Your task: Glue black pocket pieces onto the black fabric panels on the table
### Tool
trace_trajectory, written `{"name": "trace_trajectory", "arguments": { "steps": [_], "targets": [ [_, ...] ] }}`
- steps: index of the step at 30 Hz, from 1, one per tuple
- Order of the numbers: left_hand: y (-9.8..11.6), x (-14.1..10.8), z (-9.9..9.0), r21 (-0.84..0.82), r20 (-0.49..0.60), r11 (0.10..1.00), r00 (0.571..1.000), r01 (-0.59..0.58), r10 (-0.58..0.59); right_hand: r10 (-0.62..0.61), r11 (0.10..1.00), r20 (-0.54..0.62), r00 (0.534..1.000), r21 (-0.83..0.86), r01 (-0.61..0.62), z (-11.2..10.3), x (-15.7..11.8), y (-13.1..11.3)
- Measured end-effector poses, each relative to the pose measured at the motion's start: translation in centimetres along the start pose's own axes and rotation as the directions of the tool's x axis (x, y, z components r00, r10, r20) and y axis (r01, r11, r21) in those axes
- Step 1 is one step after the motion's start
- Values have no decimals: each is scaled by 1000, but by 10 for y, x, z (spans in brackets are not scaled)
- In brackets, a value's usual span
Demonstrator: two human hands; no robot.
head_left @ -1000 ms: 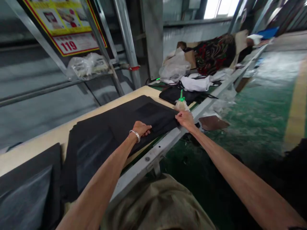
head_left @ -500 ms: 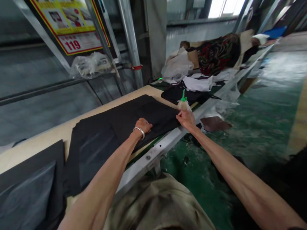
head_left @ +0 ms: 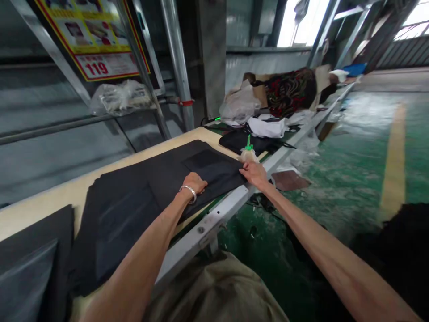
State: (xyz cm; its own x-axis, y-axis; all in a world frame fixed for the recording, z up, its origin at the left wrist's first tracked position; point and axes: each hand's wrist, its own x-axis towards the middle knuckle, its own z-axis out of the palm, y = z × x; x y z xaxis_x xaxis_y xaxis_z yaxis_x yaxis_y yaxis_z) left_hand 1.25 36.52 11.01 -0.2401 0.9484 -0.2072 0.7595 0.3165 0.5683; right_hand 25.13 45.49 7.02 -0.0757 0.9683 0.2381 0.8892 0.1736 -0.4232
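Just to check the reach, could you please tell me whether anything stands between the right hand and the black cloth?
Nothing visible does: the right hand touches the corner of the black cloth. The green-topped plastic packet sits just beyond the hand, not between them.

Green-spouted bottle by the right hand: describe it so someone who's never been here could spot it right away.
Start at the long pale work table with the stack of black fabric on it. Just beyond the far edge of that fabric, past the person's right hand, stands a small translucent bottle. Its bright green spout sets it apart from the dark and white cloth behind it.
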Motion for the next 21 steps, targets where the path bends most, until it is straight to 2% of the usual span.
{"name": "trace_trajectory", "arguments": {
  "steps": [4, 8, 10, 13, 17, 21],
  "targets": [
    [3, -4, 0, -13, 0, 1000, 1000, 11, -11, -81, 995, -56, 995, 55, 84, 3, -4, 5],
    [4, -7, 0, -21, -9, 1000, 1000, 20, -20, -149, 988, -90, 985, -42, 146, -1, -12, -5],
    [4, -7, 0, -22, -10, 999, 1000, 25, -26, -252, 965, -135, 958, -105, 239, -5, -15, -17],
    [3, -5, -1, -27, -2, 999, 1000, 29, -30, -440, 897, -146, 886, -116, 426, -5, -20, -39],
    [2, -3, -2, -50, 20, 998, 999, 27, -26, -592, 804, -6, 806, -72, 590, 16, -25, -62],
    [1, -1, -2, -60, 27, 997, 999, 42, -41, -587, 790, 164, 793, -98, 605, 44, -30, -66]
  ]
}}
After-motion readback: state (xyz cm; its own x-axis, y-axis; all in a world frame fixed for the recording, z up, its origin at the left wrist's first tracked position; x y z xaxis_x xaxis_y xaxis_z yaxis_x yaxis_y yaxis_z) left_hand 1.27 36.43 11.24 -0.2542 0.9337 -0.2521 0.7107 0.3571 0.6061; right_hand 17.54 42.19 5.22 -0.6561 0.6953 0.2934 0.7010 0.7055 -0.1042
